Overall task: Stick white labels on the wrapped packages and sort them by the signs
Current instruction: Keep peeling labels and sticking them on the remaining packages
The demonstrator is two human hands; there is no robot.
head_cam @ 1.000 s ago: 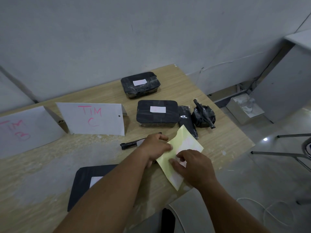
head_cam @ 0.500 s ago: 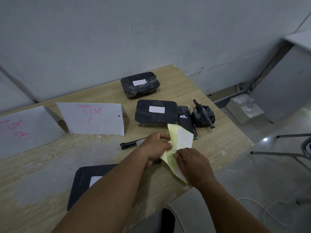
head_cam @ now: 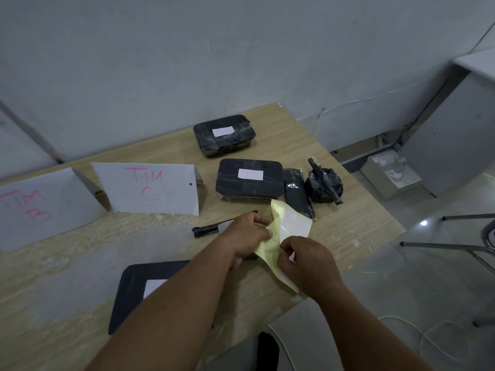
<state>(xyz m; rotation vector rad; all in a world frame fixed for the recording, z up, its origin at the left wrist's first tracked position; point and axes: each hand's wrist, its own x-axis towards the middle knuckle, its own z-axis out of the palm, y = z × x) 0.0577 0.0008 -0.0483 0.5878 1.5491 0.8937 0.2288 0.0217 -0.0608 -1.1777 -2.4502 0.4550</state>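
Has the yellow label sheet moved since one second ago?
Yes. The yellow label sheet has crumpled leftward: its right corner, earlier past the near end of the narrow black package, now lies at that end.

Dim, flat indoor light with soft shadows, wide-angle bending at the edges, one floor glint [head_cam: 423,223]

black marker [head_cam: 206,231] on table [head_cam: 67,263] | white box [head_cam: 391,175] on floor [head_cam: 401,277]
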